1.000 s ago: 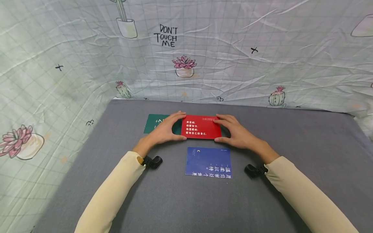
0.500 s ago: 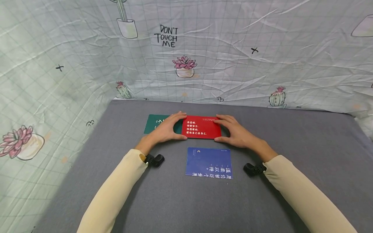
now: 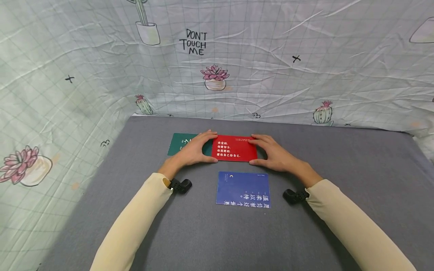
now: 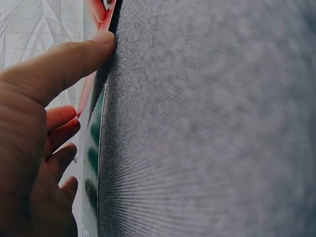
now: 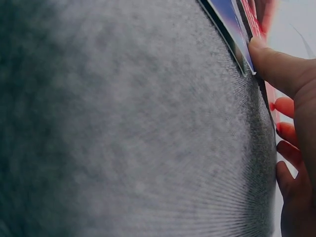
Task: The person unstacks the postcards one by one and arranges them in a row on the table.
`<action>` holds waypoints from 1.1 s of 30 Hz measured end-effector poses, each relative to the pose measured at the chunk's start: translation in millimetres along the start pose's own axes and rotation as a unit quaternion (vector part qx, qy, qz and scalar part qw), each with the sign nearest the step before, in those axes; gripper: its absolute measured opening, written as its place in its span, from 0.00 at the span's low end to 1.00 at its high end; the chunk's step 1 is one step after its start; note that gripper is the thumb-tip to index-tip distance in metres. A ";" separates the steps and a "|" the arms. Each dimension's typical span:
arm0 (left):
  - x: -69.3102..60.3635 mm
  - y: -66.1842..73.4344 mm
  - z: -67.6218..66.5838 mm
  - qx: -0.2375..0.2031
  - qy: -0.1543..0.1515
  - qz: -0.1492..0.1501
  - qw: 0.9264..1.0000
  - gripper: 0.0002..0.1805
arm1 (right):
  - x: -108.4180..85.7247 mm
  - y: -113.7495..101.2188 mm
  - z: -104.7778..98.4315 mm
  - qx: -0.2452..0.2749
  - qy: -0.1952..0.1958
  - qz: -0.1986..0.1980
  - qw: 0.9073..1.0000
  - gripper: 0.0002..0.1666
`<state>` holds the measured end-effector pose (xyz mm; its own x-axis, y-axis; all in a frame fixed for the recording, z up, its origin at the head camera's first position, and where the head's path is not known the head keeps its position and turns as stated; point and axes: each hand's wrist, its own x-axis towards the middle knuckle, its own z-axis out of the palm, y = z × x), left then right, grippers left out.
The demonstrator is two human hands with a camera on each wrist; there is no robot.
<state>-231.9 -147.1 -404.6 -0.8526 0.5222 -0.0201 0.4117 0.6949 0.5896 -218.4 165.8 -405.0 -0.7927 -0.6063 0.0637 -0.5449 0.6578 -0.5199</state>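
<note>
In the head view, a red card [image 3: 234, 148] with white Chinese writing is held between both hands toward the back of the table. My left hand [image 3: 191, 152] grips its left end, thumb on the near edge and fingers at the far edge. My right hand [image 3: 278, 154] grips the right end the same way. Partly under the left hand lies a green card [image 3: 177, 143], its right part hidden by that hand and the red card. The left wrist view shows the red card [image 4: 87, 94] tilted, with a dark gap beneath its edge.
A blue card [image 3: 241, 186] with a yellow moon and upside-down white writing lies nearer on the grey tabletop [image 3: 210, 237]. A printed cloth [image 3: 264, 82] hangs behind and at the left. Each wrist wears a black strap camera.
Both hands keep their hold on the red card, which stays in nearly the same place. The forearms have shifted slightly inward.
</note>
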 end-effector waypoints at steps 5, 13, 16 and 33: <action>1.0 0.1 0.8 0.001 -0.003 0.001 1.000 0.47 | -0.3 0.1 -0.1 -0.001 -0.008 0.008 1.000 0.44; 1.7 -1.7 0.7 -0.003 -0.006 -0.006 1.000 0.47 | 1.0 -0.4 -0.7 -0.004 -0.014 0.009 1.000 0.44; 2.1 -2.6 0.7 -0.004 -0.008 -0.010 1.000 0.47 | 1.6 -0.4 -1.2 -0.006 -0.014 0.007 1.000 0.44; 6.7 -6.7 -0.6 0.012 -0.004 0.024 1.000 0.46 | 4.6 0.8 -2.0 -0.008 -0.018 0.011 1.000 0.44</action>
<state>-240.6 -148.5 -408.2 -0.8295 0.5585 0.0009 0.4589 0.6807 0.5710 -223.0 164.4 -403.4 -0.7945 -0.6069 0.0221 -0.5322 0.6783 -0.5067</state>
